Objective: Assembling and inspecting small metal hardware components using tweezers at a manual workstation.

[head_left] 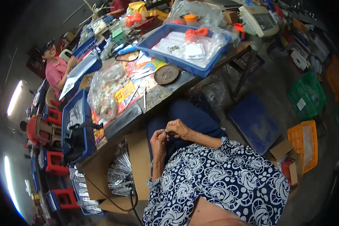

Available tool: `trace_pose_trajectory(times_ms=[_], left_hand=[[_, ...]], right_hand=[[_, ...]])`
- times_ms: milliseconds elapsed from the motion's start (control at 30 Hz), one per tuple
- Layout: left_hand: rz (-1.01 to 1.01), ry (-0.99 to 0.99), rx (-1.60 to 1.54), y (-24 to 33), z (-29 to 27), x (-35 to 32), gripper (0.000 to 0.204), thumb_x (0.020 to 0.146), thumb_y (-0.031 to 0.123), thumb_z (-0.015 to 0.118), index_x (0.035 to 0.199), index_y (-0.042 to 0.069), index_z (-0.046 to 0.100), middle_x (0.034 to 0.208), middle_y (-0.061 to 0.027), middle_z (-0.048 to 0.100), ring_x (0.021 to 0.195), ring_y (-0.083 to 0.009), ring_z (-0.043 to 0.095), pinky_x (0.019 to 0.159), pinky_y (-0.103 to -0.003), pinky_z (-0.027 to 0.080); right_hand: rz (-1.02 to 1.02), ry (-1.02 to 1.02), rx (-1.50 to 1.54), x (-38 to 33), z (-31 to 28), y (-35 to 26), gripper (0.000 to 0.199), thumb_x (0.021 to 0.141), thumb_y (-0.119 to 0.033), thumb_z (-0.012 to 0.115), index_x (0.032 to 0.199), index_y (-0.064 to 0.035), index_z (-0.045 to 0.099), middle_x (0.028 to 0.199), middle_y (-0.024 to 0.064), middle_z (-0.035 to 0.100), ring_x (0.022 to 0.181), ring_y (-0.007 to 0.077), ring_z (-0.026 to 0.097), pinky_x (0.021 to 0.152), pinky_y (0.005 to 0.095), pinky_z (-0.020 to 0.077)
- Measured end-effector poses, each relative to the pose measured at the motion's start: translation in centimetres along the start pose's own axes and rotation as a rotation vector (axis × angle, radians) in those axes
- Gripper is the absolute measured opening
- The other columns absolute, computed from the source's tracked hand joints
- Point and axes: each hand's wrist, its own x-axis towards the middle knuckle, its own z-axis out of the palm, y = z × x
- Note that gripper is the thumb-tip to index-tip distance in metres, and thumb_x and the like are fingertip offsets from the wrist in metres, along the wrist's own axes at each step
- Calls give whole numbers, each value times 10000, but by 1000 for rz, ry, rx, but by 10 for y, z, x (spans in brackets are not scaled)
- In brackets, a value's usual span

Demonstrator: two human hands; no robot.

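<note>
Slender metal pieces [120, 171], silvery, hard and rod-like, lie heaped at uneven angles in an open cardboard box [140, 158] with plain brown walls, to the left of the left grip [159, 140]. Above the lap, the right grip [179, 129] meets the left, fingertips close together and fingers bent, both narrow; I cannot tell whether anything small is pinched between them. The right forearm [207, 140] comes in from the right, nearly level, with its wrist gently bent; the left forearm [158, 162] rises steeply from below, knuckles upward. Dark blue trousers [192, 115] lie beneath the hands, and a navy shirt [214, 173] carries white swirls and dots. Beyond the knees runs a bench [158, 98] with a scuffed, grimy edge. On it rest a round, shallow brown dish [166, 74], crumpled clear plastic [101, 92], brightly printed paper sheets [124, 95] and a smooth-walled blue tray [205, 71] lined with whitish, wrinkled film.
</note>
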Motion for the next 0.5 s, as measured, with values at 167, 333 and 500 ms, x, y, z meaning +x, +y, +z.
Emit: trace_pose_trajectory(times_ms=[167,333,500], left_hand=[[4,-22,76,0,4,-6,171,770,103,558,890,-8,507,667,-37,535,576,-96,497,546,-191,409],[22,-73,118,2,11,-8,172,767,109,555,877,-11,499,653,-42,531,572,-93,493,548,-196,408],[-3,-149,256,-2,7,-9,140,769,99,544,868,6,514,665,-32,541,595,-80,483,567,-173,388]], right_hand=[[203,71,322,-6,1,-8,95,701,-87,561,620,-51,528,517,5,450,388,61,365,332,191,250],[246,86,404,-4,-7,-3,96,718,-92,557,635,-57,524,530,3,439,382,49,335,325,176,231],[262,96,410,-2,-6,-5,101,724,-98,554,636,-61,523,537,1,441,388,46,331,326,176,225]])
